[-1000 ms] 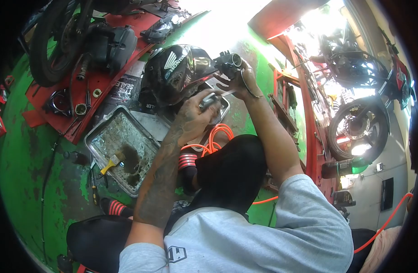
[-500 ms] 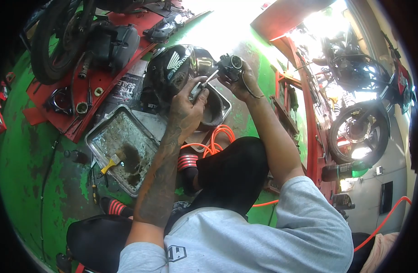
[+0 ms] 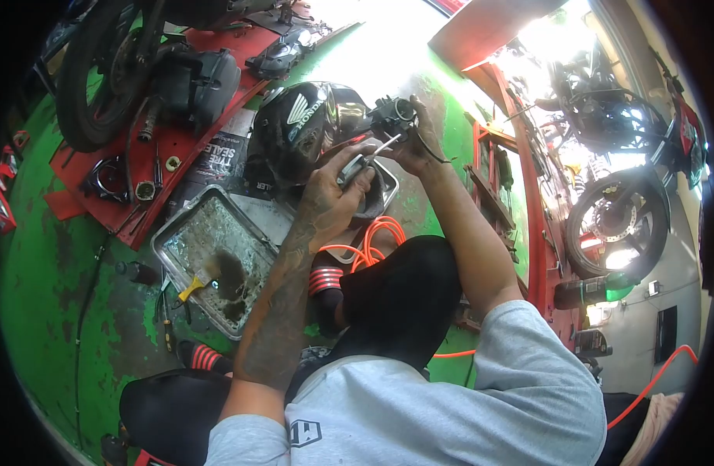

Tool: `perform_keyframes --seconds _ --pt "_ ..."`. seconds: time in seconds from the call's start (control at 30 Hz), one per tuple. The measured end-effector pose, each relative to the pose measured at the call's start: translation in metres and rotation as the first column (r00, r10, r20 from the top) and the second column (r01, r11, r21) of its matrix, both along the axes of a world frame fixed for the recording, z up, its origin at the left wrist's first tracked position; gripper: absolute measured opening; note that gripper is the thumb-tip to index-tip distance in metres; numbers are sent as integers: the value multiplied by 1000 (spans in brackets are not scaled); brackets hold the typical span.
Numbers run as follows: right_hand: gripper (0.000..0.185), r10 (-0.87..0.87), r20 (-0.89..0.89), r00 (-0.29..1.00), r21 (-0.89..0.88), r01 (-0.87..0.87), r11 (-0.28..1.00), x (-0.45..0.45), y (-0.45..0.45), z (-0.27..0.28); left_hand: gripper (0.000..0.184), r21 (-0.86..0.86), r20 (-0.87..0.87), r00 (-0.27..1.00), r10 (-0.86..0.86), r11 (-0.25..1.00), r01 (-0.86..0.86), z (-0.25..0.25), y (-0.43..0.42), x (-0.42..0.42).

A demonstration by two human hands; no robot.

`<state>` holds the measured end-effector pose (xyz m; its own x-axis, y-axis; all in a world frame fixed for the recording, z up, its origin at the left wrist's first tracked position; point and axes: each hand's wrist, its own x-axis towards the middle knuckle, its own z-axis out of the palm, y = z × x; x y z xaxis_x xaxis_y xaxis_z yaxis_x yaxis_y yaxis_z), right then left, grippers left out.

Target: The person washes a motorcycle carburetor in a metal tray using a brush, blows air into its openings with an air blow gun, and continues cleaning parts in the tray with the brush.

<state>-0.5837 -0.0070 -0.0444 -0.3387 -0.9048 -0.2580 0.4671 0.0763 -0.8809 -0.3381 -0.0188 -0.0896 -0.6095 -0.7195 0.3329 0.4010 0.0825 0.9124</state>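
My right hand [image 3: 416, 147] grips a dark metal carburetor-like part [image 3: 394, 118] with a round opening, and a thin black tube hangs by its wrist. In my left hand [image 3: 343, 186] is a slim tool [image 3: 354, 168] with a silvery body and a thin shaft; the shaft points up at the part's underside, and I cannot tell if it touches. Behind the hands lies a glossy black shell [image 3: 295, 128] with a wing logo and HONDA lettering. A metal tray [image 3: 164, 247] with dirty liquid sits left of my left forearm, a yellow-handled brush [image 3: 192, 289] on its edge.
An orange hose [image 3: 382, 233] is coiled near my knee. On the left, a red platform [image 3: 77, 172] carries motorcycle parts and a wheel [image 3: 81, 101]. To the right stand a red frame [image 3: 531, 233], another motorcycle wheel [image 3: 617, 221] and a dark bottle [image 3: 578, 293].
My left hand and its tool have moved slightly right and down in view. The carburetor-like part stays in my right hand, turned a little. The whole view has shifted slightly.
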Motion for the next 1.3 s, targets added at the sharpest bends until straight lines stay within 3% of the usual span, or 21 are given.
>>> perform_keyframes --seconds 0.03,0.1,0.23,0.33,0.43,0.5,0.63,0.7,0.73,0.8,0.9,1.03,1.13,1.2,1.3 --pt "50 -1 0 1000 -3 1 1000 -1 0 0 33 -3 0 1000 -1 1000 1 1 1 -1" --pt "53 -11 -125 992 33 15 999 2 1 -1 32 -50 56 979 197 980 -194 7 4 -2" --pt "53 23 -172 985 45 -15 999 2 1 -1 32 -45 51 991 120 992 -118 5 3 -1" --pt "52 -10 -273 962 72 30 997 2 1 -2 31 -80 102 965 243 968 -236 5 4 -2" --pt "50 -114 -384 916 146 182 972 -2 -3 -7 31 -115 124 977 171 981 -157 5 4 -1" --pt "50 -107 -380 919 162 180 970 -3 -3 -8 31 -121 137 935 327 942 -312 4 6 -4" --pt "53 -124 -432 893 126 196 973 -3 -5 -11 31 -87 147 961 235 971 -224 -1 1 -5" --pt "54 -142 -531 836 143 254 957 2 -2 -7 30 -137 164 921 354 933 -334 0 1 -5" --pt "54 -140 -530 836 145 252 957 5 -2 -6 30 -136 165 920 355 932 -335 0 0 -4" --pt "55 -121 -545 830 142 234 962 4 -1 -5 32 31 197 956 217 973 -228 6 -2 1" --pt "69 -63 -559 827 153 177 972 0 1 -6 31 37 241 943 229 969 -244 3 -7 2" --pt "64 -35 -545 838 134 128 983 -3 2 -9 31 30 156 966 205 977 -212 -2 -8 2" --pt "60 -5 -535 845 126 85 988 1 5 -8 30 -42 178 933 314 949 -311 -5 -10 1" --pt "58 15 -562 827 136 75 988 0 6 -9 31 102 91 983 157 981 -166 -6 -11 2" --pt "59 23 -591 806 176 101 979 -3 6 -11 31 164 56 994 97 981 -105 -5 -12 5"
